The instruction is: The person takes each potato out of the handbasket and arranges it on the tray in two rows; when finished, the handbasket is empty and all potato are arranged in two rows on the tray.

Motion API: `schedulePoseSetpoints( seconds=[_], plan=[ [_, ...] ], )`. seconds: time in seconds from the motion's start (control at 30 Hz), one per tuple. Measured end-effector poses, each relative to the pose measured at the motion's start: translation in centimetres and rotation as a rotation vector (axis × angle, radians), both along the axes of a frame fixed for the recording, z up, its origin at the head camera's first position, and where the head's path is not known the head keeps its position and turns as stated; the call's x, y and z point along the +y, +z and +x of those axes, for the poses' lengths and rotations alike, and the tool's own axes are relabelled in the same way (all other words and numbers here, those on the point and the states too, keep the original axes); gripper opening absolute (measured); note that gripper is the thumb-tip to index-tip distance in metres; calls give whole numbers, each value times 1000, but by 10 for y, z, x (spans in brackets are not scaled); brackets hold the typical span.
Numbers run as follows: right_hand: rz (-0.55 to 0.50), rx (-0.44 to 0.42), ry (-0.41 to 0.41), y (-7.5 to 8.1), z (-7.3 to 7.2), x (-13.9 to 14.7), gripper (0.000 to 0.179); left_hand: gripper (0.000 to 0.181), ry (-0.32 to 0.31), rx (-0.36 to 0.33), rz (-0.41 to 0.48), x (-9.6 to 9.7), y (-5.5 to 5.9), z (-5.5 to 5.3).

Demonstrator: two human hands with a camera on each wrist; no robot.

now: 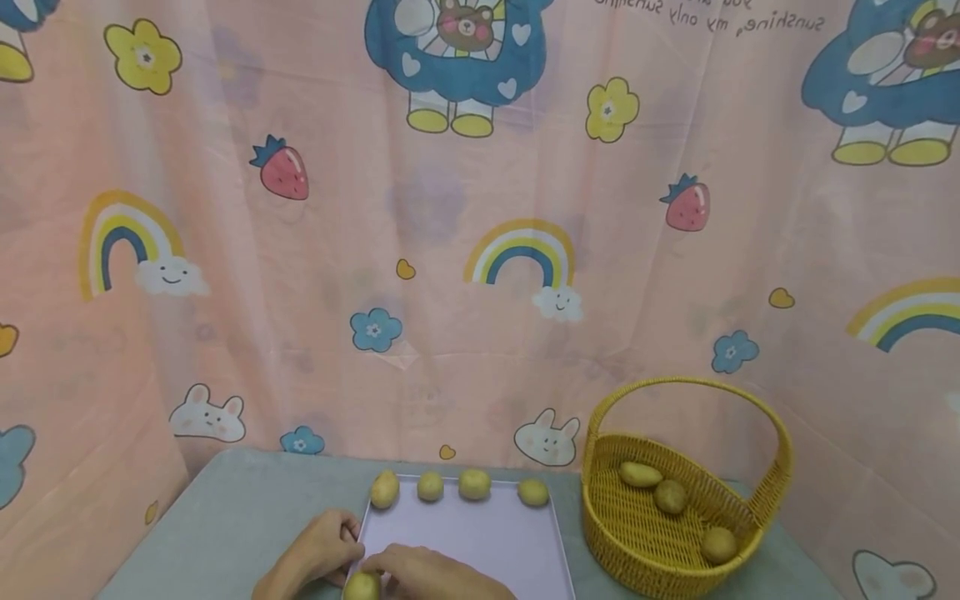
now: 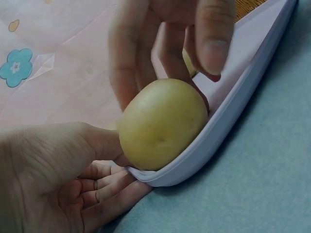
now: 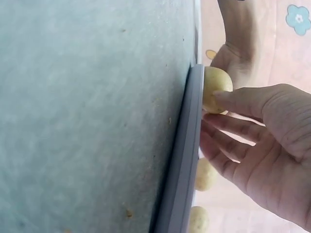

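A lilac tray (image 1: pixel 468 537) lies on the grey-green cloth, its near-left corner by both hands. At that corner sits a yellow potato (image 2: pixel 163 126), inside the rim. My left hand (image 1: pixel 322 546) pinches the tray's corner, thumb at the rim and fingers underneath in the left wrist view. From the other side, my right hand (image 1: pixel 438 575) holds the potato; its thumb rests on the skin in the right wrist view, with the other fingers partly hidden behind. Several more potatoes (image 1: pixel 474 484) stand along the far edge of the tray, a wider gap before the rightmost one (image 1: pixel 533 492).
Right of the tray stands a yellow wicker basket (image 1: pixel 637 560) with a tall handle. It holds two round brownish potatoes (image 1: pixel 671 497) and a longer yellow one (image 1: pixel 641 475). A pink printed curtain (image 1: pixel 450 383) hangs behind the cloth-covered table (image 1: pixel 247 492).
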State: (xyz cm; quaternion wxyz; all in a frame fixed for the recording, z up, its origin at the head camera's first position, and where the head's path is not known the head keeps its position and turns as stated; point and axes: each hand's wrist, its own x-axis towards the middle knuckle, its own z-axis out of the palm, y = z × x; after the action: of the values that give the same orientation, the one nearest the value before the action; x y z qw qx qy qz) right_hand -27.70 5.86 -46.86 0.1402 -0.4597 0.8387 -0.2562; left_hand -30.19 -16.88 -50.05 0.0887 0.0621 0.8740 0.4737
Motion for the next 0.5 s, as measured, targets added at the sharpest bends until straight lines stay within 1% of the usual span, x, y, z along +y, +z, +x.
schedulePoseSetpoints(
  seconds=[0.1, 0.13, 0.23, 0.3, 0.37, 0.5],
  plan=[
    [30, -29, -62, -2, -1, -2, 38, 10, 4, 0, -4, 1, 0, 0],
    [47, -16, -65, -2, -1, -3, 38, 10, 4, 0, -3, 1, 0, 0],
    [80, -19, -73, -2, -2, -4, 40, 10, 1, 1, -4, 0, -1, 0],
    [100, -46, -95, -1, -3, -5, 42, 10, 0, 4, -5, 0, -2, -1],
    [97, -54, -96, 0, -2, -5, 43, 10, 1, 8, -8, 0, -3, -1],
    [95, 17, -87, 1, -2, 0, 46, 9, 2, 22, 1, 0, -4, -2]
  ],
)
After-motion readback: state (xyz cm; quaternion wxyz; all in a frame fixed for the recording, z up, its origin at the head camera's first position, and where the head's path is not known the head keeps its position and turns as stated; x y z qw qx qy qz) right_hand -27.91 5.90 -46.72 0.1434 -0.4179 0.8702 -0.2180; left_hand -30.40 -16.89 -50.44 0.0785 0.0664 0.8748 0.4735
